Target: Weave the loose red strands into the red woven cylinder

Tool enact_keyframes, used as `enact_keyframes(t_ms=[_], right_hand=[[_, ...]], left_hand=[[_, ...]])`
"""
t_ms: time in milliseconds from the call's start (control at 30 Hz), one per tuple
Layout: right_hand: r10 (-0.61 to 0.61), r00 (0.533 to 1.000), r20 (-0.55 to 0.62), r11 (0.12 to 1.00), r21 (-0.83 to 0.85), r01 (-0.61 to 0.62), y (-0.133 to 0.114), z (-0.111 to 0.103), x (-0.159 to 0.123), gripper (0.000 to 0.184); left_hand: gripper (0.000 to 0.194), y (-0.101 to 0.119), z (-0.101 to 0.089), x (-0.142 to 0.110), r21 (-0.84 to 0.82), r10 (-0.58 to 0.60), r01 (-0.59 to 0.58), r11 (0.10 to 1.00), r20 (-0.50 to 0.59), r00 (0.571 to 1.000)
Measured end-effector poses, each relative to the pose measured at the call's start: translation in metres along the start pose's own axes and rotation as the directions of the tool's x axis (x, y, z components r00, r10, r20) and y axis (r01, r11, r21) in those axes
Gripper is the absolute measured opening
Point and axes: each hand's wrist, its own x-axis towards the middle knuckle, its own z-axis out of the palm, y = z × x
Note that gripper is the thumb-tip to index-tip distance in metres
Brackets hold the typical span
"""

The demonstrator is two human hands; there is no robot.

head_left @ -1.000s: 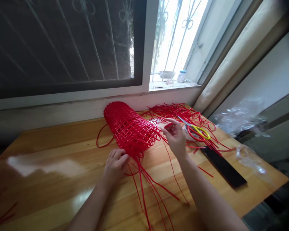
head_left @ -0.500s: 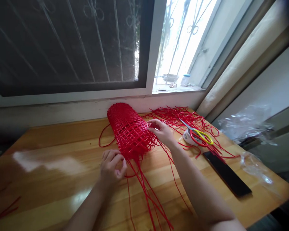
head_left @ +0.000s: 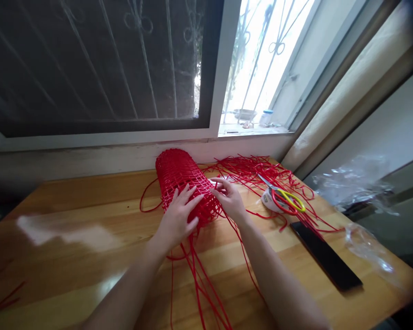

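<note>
While the left hand (head_left: 177,219) is laid flat and open on the red woven basket (head_left: 179,176), a strand is pinched at its side by the right hand (head_left: 229,198), on a wooden table (head_left: 75,238) below a barred window (head_left: 261,64).

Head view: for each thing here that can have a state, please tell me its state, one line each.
Red woven basket: on its side, unfinished, loose strands trailing out.
Left hand: fingers spread, flat on the basket.
Right hand: fingertips at the basket's weave.
Scissors: lying closed on the red strands.
Window: sliding screen pushed left, right part uncovered.
</note>
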Motion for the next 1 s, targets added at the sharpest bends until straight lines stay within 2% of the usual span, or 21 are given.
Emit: enact_keyframes(t_ms=[133, 333, 433, 500, 600, 700, 900, 1000], right_hand=[[0.05, 0.997, -0.051, 0.997, 0.055, -0.047, 0.0, 0.004, -0.001, 0.024], [0.091, 0.995, 0.04, 0.989, 0.113, -0.095, -0.003, 0.003, -0.002, 0.026], [0.13, 0.99, 0.056, 0.966, 0.219, -0.14, -0.002, 0.003, -0.002, 0.026], [0.151, 0.988, 0.025, 0.936, 0.317, -0.151, -0.001, 0.004, -0.002, 0.025], [0.187, 0.982, -0.033, 0.899, 0.408, -0.158, 0.001, 0.006, -0.001, 0.023], [0.211, 0.976, -0.06, 0.897, 0.408, -0.169, 0.001, 0.007, 0.0, 0.023], [0.214, 0.975, -0.056, 0.885, 0.434, -0.169, -0.001, 0.008, -0.001, 0.021], [0.21, 0.976, -0.051, 0.875, 0.455, -0.164, -0.001, 0.009, -0.001, 0.02]], left_hand=[[0.055, -0.003, -0.003, -0.006, -0.027, -0.005, 0.006, 1.0, 0.022, 1.0], [0.051, -0.01, -0.006, -0.009, -0.178, -0.068, 0.072, 0.981, 0.025, 0.997], [0.049, -0.011, -0.013, -0.01, -0.24, -0.084, 0.087, 0.967, 0.023, 0.996], [0.053, -0.009, -0.023, -0.012, -0.258, -0.045, 0.061, 0.964, 0.067, 0.997], [0.075, -0.006, -0.035, -0.017, -0.196, 0.041, -0.01, 0.981, 0.156, 0.987], [0.097, -0.003, -0.035, -0.021, -0.047, 0.023, -0.015, 0.999, 0.174, 0.985], [0.095, 0.008, -0.016, -0.023, 0.131, -0.023, 0.006, 0.991, 0.13, 0.991], [0.089, 0.011, -0.009, -0.022, 0.194, -0.059, 0.049, 0.98, 0.047, 0.997]])
